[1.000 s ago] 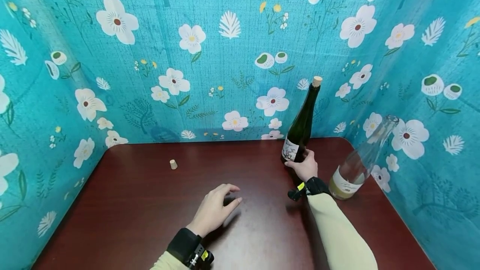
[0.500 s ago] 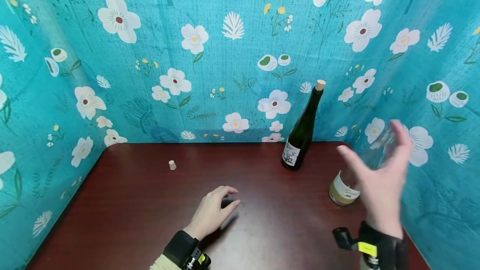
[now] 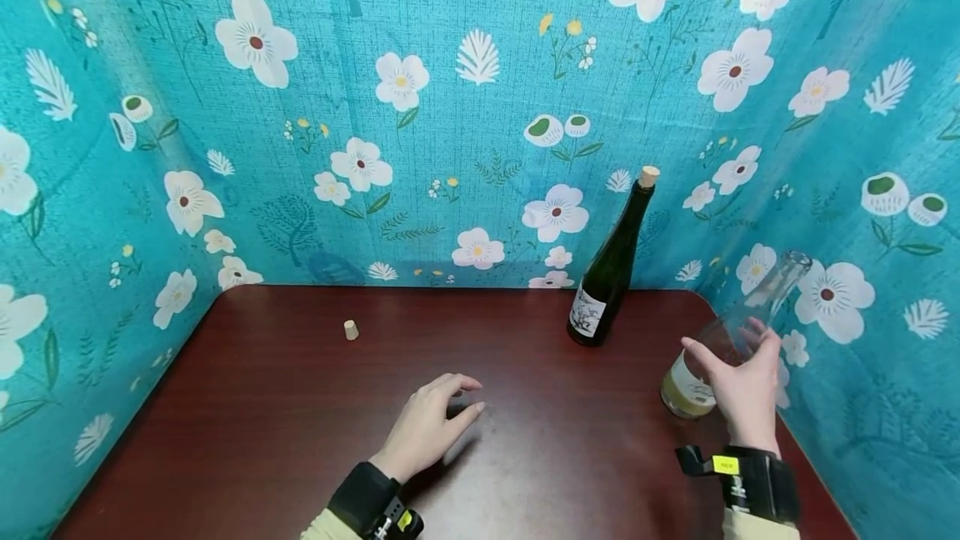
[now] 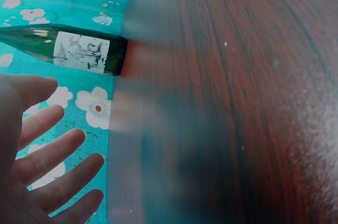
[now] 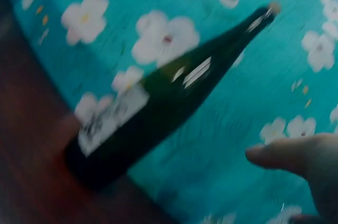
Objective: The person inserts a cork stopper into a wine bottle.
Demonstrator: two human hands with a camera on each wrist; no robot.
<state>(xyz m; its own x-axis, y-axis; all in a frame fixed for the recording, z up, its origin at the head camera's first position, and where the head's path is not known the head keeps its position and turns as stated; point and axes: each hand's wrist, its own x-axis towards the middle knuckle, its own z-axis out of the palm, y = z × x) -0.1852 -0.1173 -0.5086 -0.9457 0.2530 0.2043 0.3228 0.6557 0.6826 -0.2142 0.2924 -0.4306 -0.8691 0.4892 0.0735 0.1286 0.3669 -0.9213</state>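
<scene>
At the right of the table in the head view stands a clear glass bottle (image 3: 686, 386) with a white label and yellowish liquid low inside. My right hand (image 3: 742, 382) is curved round its body, thumb at the left, fingers partly showing through the glass. The thumb (image 5: 285, 155) shows in the right wrist view; the rest of that hand is mostly out of frame. A dark green wine bottle (image 3: 607, 273) stands upright at the back right, a cork (image 3: 649, 176) in its mouth. My left hand (image 3: 431, 427) hovers low over the front middle, fingers relaxed and holding nothing.
A small loose cork (image 3: 350, 330) stands at the back left of the dark red-brown table (image 3: 300, 407). A teal flowered curtain (image 3: 465, 140) hangs close behind the table and along both sides.
My right hand has let go of the green bottle and moved right to the clear bottle. Both bottles stand where they were. My left hand has hardly moved.
</scene>
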